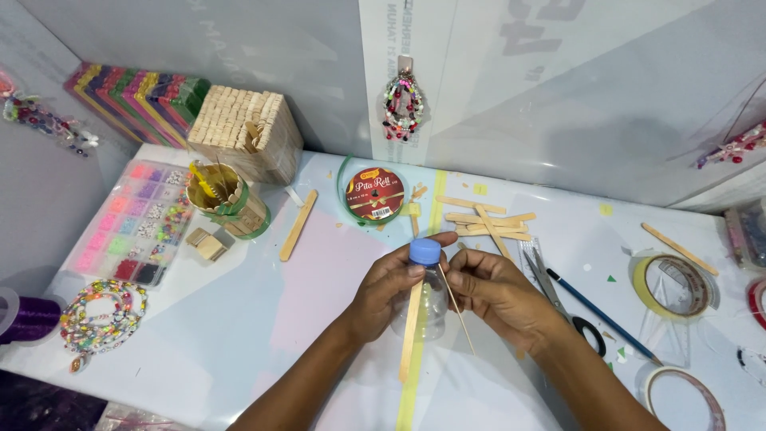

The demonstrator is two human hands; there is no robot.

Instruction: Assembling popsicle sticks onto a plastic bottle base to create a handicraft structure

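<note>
We hold our left hand [389, 291] and right hand [495, 291] closed around a small clear bottle [431, 303] with a blue cap [425, 252], above the middle of the counter [239, 319]. The bottle stands upright, cap pointing away from us. A flat wooden stick [411, 331] runs along its side, and a thin skewer [459, 315] slants down to the right. Scissors [558, 299] lie just right; the left counter part has open room.
</note>
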